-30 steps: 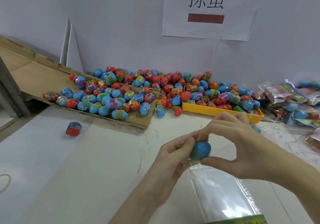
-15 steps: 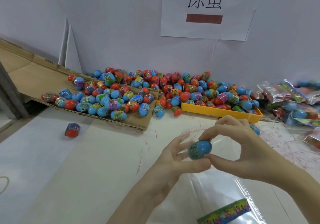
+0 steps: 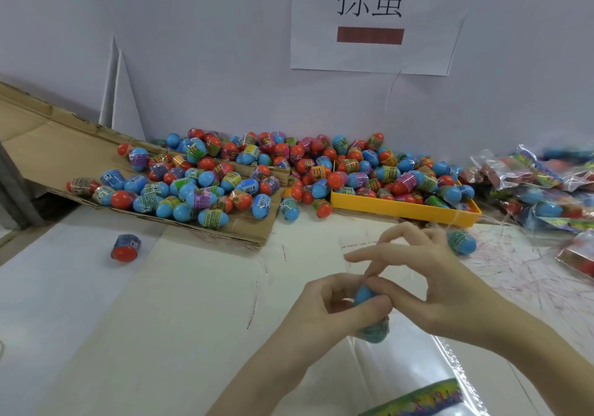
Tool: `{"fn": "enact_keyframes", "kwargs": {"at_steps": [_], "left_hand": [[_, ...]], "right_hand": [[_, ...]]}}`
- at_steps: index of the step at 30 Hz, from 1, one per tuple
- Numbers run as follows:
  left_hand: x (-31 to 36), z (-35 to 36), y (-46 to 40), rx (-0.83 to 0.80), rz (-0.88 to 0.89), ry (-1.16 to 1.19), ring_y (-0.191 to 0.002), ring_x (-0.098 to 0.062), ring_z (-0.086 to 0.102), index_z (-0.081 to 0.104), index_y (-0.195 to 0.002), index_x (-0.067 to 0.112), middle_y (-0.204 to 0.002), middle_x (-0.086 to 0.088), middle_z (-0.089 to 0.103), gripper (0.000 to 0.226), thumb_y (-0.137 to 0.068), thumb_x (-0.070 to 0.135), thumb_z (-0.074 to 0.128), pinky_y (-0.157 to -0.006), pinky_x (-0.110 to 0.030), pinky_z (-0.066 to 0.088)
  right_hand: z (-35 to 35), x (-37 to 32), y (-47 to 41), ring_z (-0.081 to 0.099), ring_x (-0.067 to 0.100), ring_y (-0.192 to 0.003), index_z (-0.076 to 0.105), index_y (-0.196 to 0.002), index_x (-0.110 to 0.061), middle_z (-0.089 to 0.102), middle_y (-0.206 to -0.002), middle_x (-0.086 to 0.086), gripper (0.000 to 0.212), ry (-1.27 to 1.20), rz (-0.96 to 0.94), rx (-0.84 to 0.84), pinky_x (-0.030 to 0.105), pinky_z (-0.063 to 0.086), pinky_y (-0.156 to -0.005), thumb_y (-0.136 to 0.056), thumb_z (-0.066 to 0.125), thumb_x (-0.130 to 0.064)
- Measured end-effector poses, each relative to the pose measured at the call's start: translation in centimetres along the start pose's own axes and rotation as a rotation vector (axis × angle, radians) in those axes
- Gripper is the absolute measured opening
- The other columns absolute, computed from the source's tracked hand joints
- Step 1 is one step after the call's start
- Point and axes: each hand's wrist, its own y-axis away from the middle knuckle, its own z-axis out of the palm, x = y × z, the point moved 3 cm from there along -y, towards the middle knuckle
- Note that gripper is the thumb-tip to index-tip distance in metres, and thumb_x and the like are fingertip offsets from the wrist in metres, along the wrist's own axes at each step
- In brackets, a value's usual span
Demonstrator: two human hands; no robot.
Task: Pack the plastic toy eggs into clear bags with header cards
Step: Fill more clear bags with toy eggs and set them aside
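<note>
A blue toy egg (image 3: 365, 294) sits between my two hands near the table's front, its lower end blurred behind the plastic of a clear bag (image 3: 405, 364). My left hand (image 3: 331, 311) grips the bag's mouth, its thumb curled across the egg. My right hand (image 3: 440, 283) pinches the egg's top with thumb and a bent finger, the other fingers spread. The bag lies toward me, with its colourful header card (image 3: 424, 399) at the bottom edge.
Several loose eggs are heaped on a cardboard flap (image 3: 250, 232) and in a yellow tray (image 3: 401, 209) against the wall. One egg (image 3: 126, 248) lies alone at the left, another (image 3: 461, 242) behind my right hand. Packed bags (image 3: 543, 190) pile up at the right.
Both hands dropped lower and closer together. The egg turned from lying sideways to end-down and moved down to the bag's mouth. My left thumb closed over it.
</note>
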Motion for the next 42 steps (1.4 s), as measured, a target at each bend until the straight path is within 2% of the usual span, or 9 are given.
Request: {"fn": "enact_keyframes", "kwargs": {"at_steps": [3,7,13,18,21,24,28,35,42], "left_hand": [[-0.3,-0.5,-0.2,0.075,-0.019,0.041,-0.085,-0.01,0.067,0.074,-0.085,0.028,-0.088,0.003,0.072,0.035,-0.055,0.045,0.078,-0.074,-0.018,0.051],[-0.1,-0.7,-0.5,0.104,-0.038,0.203,-0.071,-0.009,0.066,0.076,-0.084,0.021,-0.083,0.001,0.072,0.027,-0.059,0.029,0.083,-0.067,-0.017,0.052],[-0.4,-0.9,-1.0,0.094,-0.12,0.53,-0.056,-0.014,0.06,0.077,-0.079,0.01,-0.068,-0.006,0.066,0.04,-0.047,0.035,0.073,-0.056,-0.02,0.052],[-0.8,-0.9,-1.2,0.061,-0.158,0.544,-0.056,-0.013,0.06,0.078,-0.08,0.015,-0.072,-0.005,0.067,0.042,-0.046,0.04,0.075,-0.049,-0.02,0.049],[-0.9,-1.3,-1.1,0.068,-0.101,0.468,-0.064,-0.01,0.063,0.077,-0.088,0.022,-0.082,-0.003,0.07,0.048,-0.042,0.035,0.081,-0.058,-0.02,0.051],[-0.6,-1.2,-0.7,0.09,-0.024,0.354,-0.072,-0.007,0.066,0.073,-0.097,0.024,-0.092,0.0,0.072,0.052,-0.045,0.029,0.081,-0.065,-0.015,0.051],[0.0,-0.8,-0.4,0.141,0.054,0.159,-0.085,0.001,0.067,0.061,-0.107,0.029,-0.095,0.01,0.073,0.054,-0.055,0.03,0.076,-0.065,-0.006,0.047],[-0.1,-0.5,-0.3,0.121,0.1,0.043,-0.085,-0.012,0.071,0.062,-0.106,0.023,-0.094,0.007,0.074,0.046,-0.067,0.005,0.077,-0.073,-0.017,0.054],[-0.3,-0.5,-0.4,0.092,0.103,-0.018,-0.084,-0.01,0.07,0.064,-0.103,0.025,-0.09,0.006,0.075,0.044,-0.067,0.001,0.078,-0.069,-0.016,0.053]], "right_hand": [[-0.9,0.0,-0.6,0.048,-0.004,-0.108,0.054,-0.109,-0.045,0.065,-0.092,-0.028,0.027,-0.172,-0.065,0.116,0.027,0.029,-0.094,-0.083,0.056,-0.038],[-4.8,5.5,-4.2,0.06,0.013,-0.096,0.063,-0.092,-0.025,0.068,-0.09,-0.011,0.016,-0.236,0.164,0.74,0.04,0.045,-0.091,-0.087,0.056,-0.011],[-3.9,14.4,-9.1,0.031,0.022,-0.124,0.039,-0.137,-0.03,0.045,-0.139,-0.004,0.054,0.858,0.416,0.033,0.047,0.022,-0.101,-0.089,0.05,-0.008],[-3.9,15.0,-9.4,0.037,0.021,-0.116,0.044,-0.13,-0.029,0.052,-0.123,-0.004,0.043,1.218,0.355,0.001,0.045,0.025,-0.097,-0.089,0.05,-0.017],[-4.6,13.2,-8.6,0.046,0.025,-0.106,0.054,-0.118,-0.017,0.061,-0.112,0.002,0.032,0.986,0.349,0.316,0.042,0.026,-0.092,-0.086,0.055,-0.02],[-5.5,9.7,-7.3,0.056,0.022,-0.09,0.057,-0.102,-0.012,0.063,-0.094,0.001,0.027,0.214,0.333,0.629,0.034,0.044,-0.084,-0.078,0.068,-0.018],[-5.5,3.1,-5.2,0.063,0.005,-0.077,0.055,-0.095,-0.033,0.067,-0.08,-0.011,0.029,-0.521,0.201,0.508,0.008,0.049,-0.064,-0.071,0.072,-0.031],[-4.4,-2.6,-3.5,0.043,0.01,-0.094,0.052,-0.087,-0.053,0.051,-0.087,-0.028,0.039,0.089,0.03,0.174,0.033,0.038,-0.084,-0.05,0.052,-0.063],[-4.4,-2.0,-3.8,0.049,0.001,-0.094,0.062,-0.104,-0.038,0.055,-0.099,-0.022,0.037,0.078,0.055,-0.057,0.02,0.041,-0.087,-0.069,0.073,-0.031]]}}
